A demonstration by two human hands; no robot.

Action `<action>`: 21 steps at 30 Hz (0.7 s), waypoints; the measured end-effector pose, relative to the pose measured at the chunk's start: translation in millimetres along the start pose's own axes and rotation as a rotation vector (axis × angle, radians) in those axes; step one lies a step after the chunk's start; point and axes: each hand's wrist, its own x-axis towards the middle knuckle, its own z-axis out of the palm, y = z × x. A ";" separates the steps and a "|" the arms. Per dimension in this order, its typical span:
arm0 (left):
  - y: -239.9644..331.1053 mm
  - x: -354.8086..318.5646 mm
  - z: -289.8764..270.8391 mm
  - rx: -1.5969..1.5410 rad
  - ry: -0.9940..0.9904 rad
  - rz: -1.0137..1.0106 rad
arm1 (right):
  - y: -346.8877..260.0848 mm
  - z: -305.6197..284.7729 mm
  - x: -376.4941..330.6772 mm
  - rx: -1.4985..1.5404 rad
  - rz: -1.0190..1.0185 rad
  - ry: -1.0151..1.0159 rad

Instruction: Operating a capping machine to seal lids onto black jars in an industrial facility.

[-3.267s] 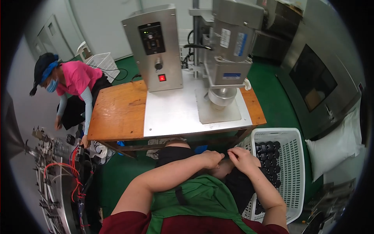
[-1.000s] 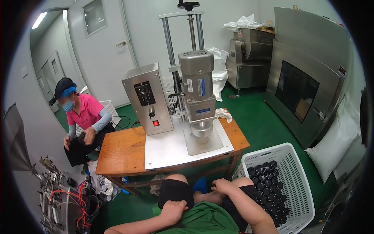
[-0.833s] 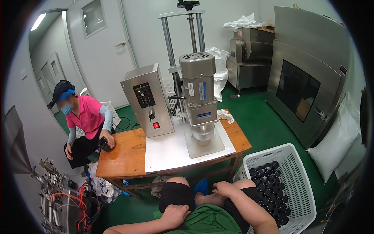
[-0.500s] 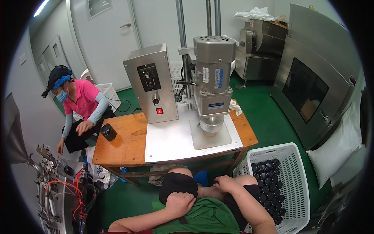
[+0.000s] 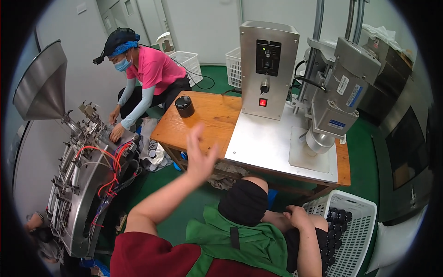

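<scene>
My left hand (image 5: 201,159) is raised over the near edge of the wooden table (image 5: 210,115), fingers spread, a little blurred and with nothing in it. Beyond its fingertips a black lidded jar (image 5: 185,106) stands upright on the tabletop, apart from the hand. Low by my bare leg rests my right hand (image 5: 297,217), its fingers curled in; I see nothing held there. On the table's right half a motor-driven press (image 5: 344,87) stands over a white plate (image 5: 258,143). Beside it is a steel control box (image 5: 269,76) with a lit red switch.
A white basket (image 5: 353,198) with several black jars (image 5: 339,228) sits at my right. To my left stands a filling machine (image 5: 80,203) with a steel funnel (image 5: 41,85) and red hoses. A co-worker (image 5: 157,69) in pink crouches there, both hands at the machine.
My left hand has risen from my lap toward the table, its fingers spreading. The view has swung left. The co-worker's hands have come to the filling machine. My right hand stays low.
</scene>
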 end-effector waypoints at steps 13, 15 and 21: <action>-186.8 114.9 26.9 0.225 0.081 -0.603 | 5.0 5.1 4.4 -0.035 0.050 0.030; -183.1 109.3 29.3 0.253 0.132 -0.517 | 5.7 5.4 5.9 -0.011 0.011 0.016; -132.3 83.8 24.2 -0.030 0.012 -0.441 | 11.0 7.9 5.7 -0.019 -0.038 0.030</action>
